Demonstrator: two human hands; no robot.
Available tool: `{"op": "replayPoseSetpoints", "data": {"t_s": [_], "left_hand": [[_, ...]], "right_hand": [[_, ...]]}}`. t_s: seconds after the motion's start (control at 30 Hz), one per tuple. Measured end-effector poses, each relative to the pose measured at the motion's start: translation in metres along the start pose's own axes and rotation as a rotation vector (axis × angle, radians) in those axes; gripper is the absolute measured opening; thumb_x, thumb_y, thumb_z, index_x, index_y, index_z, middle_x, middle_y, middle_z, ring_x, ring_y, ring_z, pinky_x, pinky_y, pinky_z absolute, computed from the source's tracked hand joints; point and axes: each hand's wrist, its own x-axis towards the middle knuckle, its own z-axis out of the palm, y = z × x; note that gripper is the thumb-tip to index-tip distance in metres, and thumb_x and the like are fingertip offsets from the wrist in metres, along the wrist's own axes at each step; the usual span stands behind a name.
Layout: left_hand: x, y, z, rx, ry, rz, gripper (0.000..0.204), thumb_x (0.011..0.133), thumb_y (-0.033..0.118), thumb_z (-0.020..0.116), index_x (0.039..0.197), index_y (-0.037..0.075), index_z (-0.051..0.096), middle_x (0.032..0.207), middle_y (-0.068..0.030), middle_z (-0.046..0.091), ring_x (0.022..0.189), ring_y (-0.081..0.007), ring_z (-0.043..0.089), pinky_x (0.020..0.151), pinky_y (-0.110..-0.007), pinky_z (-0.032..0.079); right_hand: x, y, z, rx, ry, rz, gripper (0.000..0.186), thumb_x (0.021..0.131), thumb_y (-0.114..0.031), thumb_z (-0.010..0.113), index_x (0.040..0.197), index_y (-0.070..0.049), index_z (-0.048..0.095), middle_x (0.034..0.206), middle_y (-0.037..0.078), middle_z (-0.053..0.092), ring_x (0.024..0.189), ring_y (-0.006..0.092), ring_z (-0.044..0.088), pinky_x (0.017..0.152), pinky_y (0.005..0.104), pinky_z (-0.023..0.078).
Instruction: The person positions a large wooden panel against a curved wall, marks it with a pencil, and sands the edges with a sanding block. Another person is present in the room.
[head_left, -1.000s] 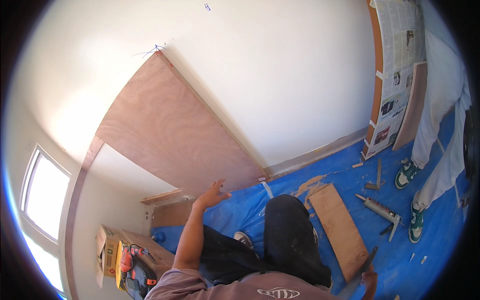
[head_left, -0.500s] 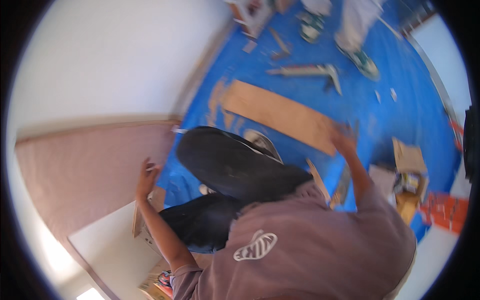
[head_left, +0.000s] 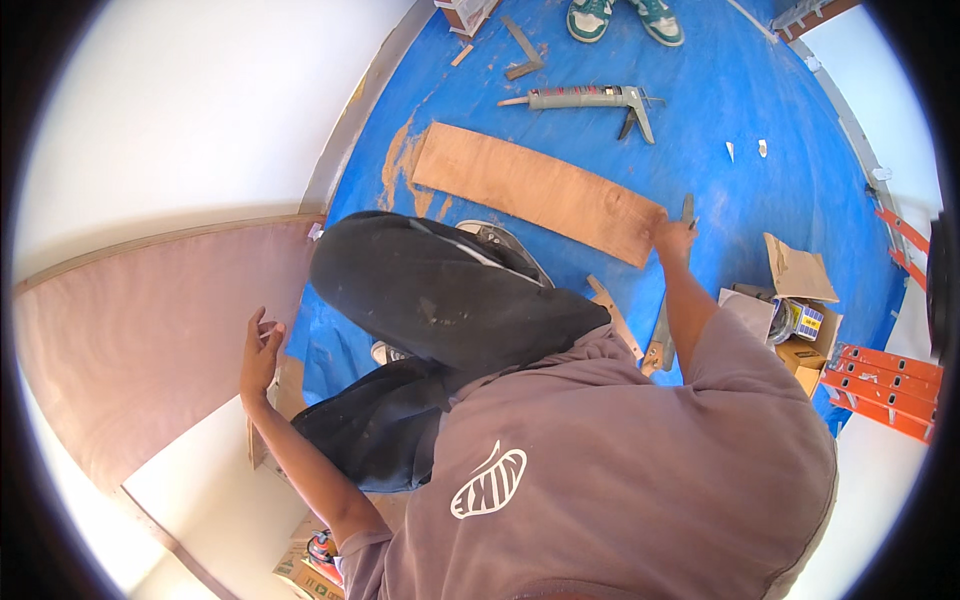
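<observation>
Wooden board (head_left: 530,190) flat on the blue sheet (head_left: 800,200), right hand (head_left: 674,238) at its right end, fingers curled by a dark handle (head_left: 689,207), can't tell if gripping; left hand (head_left: 260,358) well left of the board, fingers loosely parted

right grip (head_left: 676,240): end of plank (head_left: 530,190) (hold unclear) | left grip (head_left: 262,358): near panel (head_left: 150,340) | caulking gun (head_left: 590,97): on tarp (head_left: 700,130)

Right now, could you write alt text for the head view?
A person's right hand is at one end of a wooden board on blue sheeting; the left hand is raised near a brown panel. A caulking gun lies beyond the board.
</observation>
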Motion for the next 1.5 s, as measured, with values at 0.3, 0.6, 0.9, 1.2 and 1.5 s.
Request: {"op": "replayPoseSetpoints", "data": {"t_s": [0.3, 0.6, 0.9, 1.2, 1.5], "left_hand": [[0.005, 0.029, 0.006, 0.026, -0.044, 0.022, 0.079, 0.107, 0.042, 0.076, 0.169, 0.005, 0.042, 0.140, -0.0186, 0.067, 0.126, -0.0278, 0.066, 0.107, -0.042, 0.053], [0.203, 0.033, 0.195, -0.172, -0.075, 0.569, 0.079, 0.101, 0.031, 0.079, 0.166, 0.002, 0.046, 0.163, -0.0290, 0.052, 0.148, -0.0431, 0.054, 0.125, -0.049, 0.043], [0.275, 0.139, 0.373, -0.001, -0.074, 0.051, 0.096, 0.102, 0.058, 0.068, 0.170, -0.001, 0.034, 0.169, -0.0277, 0.042, 0.153, -0.0500, 0.048, 0.125, -0.057, 0.042], [0.320, 0.090, 0.374, -0.179, -0.171, 0.027, 0.079, 0.093, 0.057, 0.079, 0.139, -0.006, 0.071, 0.150, -0.0293, 0.064, 0.142, -0.0432, 0.060, 0.116, -0.052, 0.051], [0.254, 0.120, 0.205, -1.026, 0.013, -0.228, 0.039, 0.101, 0.041, 0.066, 0.117, 0.005, 0.073, 0.116, -0.0104, 0.067, 0.106, -0.0254, 0.064, 0.094, -0.051, 0.054]], "right_hand": [[0.016, -0.035, 0.029, 0.359, 0.020, 0.422, 0.092, 0.106, -0.068, 0.053, 0.147, 0.015, 0.061, 0.158, 0.033, 0.055, 0.151, 0.0485, 0.047, 0.124, 0.0584, 0.039], [0.041, -0.013, 0.053, -0.024, -0.003, -0.040, 0.064, 0.112, -0.059, 0.046, 0.145, -0.010, 0.073, 0.138, 0.018, 0.077, 0.126, 0.0378, 0.074, 0.110, 0.0533, 0.054], [0.016, -0.015, -0.005, 0.859, -0.061, 0.289, 0.066, 0.106, -0.066, 0.055, 0.136, -0.009, 0.068, 0.124, 0.013, 0.069, 0.114, 0.0291, 0.066, 0.103, 0.0540, 0.052], [0.015, -0.012, -0.053, 1.083, -0.385, 0.298, 0.055, 0.107, -0.056, 0.068, 0.120, -0.003, 0.067, 0.099, 0.008, 0.064, 0.087, 0.0261, 0.063, 0.082, 0.0521, 0.055], [0.057, -0.082, -0.101, 0.198, -0.426, -0.115, 0.050, 0.109, -0.036, 0.071, 0.101, 0.013, 0.078, 0.085, 0.018, 0.077, 0.070, 0.0271, 0.073, 0.058, 0.0475, 0.057]]}}
